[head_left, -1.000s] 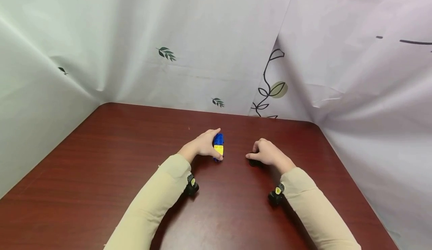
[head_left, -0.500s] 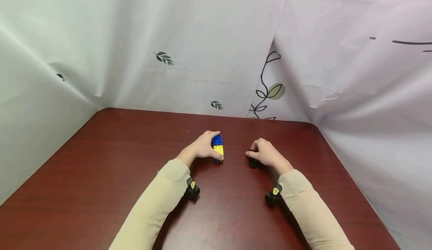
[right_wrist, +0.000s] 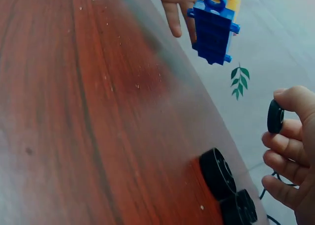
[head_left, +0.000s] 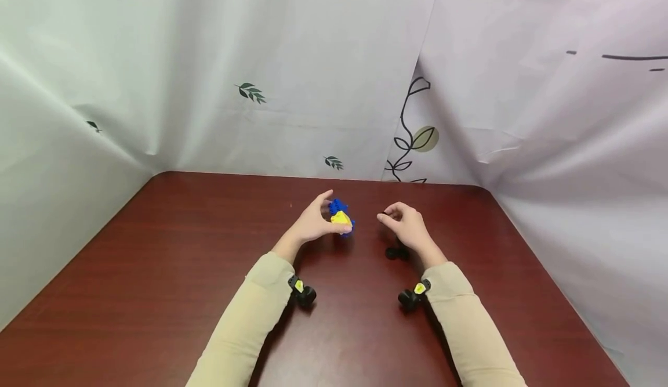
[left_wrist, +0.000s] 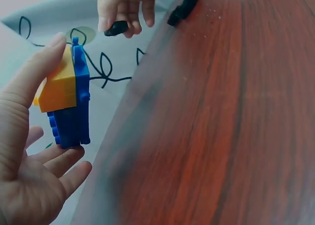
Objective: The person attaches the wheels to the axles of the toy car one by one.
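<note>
Pale sheeting (head_left: 313, 56), creased and printed with leaves and a looping vine, hangs behind a reddish-brown, wood-grained bench (head_left: 156, 259) with rounded far corners. Two arms in light cream sleeves (head_left: 245, 317) reach over it from the near side, a small dark camera (head_left: 306, 296) strapped at each wrist.

Over the far half of the bench, the left hand (head_left: 311, 223) holds a toy body (left_wrist: 81, 97), blue with a yellow block on it, gripped between thumb and fingers. It is raised and tilted, its blue underside turned toward the right wrist's camera; small blue pegs (right_wrist: 235, 28) stick out from its sides, and no wheel shows on them.

The right hand (head_left: 411, 227), apart from the left, pinches one small black wheel (right_wrist: 274, 117) with the thumb against the fingers, also clear of the bench. At least two more black wheels (right_wrist: 216, 175) rest on the bench below that hand, close together — whether they touch is hard to tell.

By the look of it, the step in hand is readying a first wheel for the body. The next move would seem to call for closing the gap — lining the wheel's centre up with a peg, holding the body steady, then pressing straight on.
</note>
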Motion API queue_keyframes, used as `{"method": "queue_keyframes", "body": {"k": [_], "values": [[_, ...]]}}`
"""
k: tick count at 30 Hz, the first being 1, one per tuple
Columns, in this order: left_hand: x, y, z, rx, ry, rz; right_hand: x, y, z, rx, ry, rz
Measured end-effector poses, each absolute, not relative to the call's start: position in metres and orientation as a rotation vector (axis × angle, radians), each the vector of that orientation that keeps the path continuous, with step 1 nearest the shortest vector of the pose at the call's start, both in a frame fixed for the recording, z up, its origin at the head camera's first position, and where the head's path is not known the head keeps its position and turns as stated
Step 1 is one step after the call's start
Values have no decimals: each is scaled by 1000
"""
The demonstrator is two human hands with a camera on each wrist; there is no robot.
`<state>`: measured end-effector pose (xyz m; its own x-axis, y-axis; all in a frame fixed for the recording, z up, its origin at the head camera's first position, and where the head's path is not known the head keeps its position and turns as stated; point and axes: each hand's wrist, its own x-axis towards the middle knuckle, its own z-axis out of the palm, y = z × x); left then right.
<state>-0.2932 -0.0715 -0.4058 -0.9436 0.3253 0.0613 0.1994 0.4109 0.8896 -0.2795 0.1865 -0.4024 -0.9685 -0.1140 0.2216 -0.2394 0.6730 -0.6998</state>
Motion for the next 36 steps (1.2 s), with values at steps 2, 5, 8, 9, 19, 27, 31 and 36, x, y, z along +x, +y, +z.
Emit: {"method": "queue_keyframes", "body": {"k": [2, 5, 8, 9, 19, 27, 31, 36], "values": [[-292, -71, -409, 438, 2499, 1641, -279, 184, -404, 304, -2694, 1208], [-288, -72, -416, 414, 2464, 1687, -275, 182, -408, 333, -2663, 1244], [-281, -72, -420, 430, 2436, 1689, -270, 178, -409, 371, -2632, 1277], [-280, -72, -421, 435, 2434, 1685, -268, 177, -409, 377, -2620, 1296], [-278, -66, -417, 453, 2416, 1681, -264, 166, -401, 418, -2534, 1534], [-283, -60, -416, 396, 2423, 1721, -265, 163, -400, 435, -2453, 1703], [-289, -55, -414, 390, 2388, 1790, -268, 160, -397, 435, -2426, 1743], [-294, -51, -415, 363, 2330, 1869, -273, 157, -394, 439, -2385, 1768]]}}
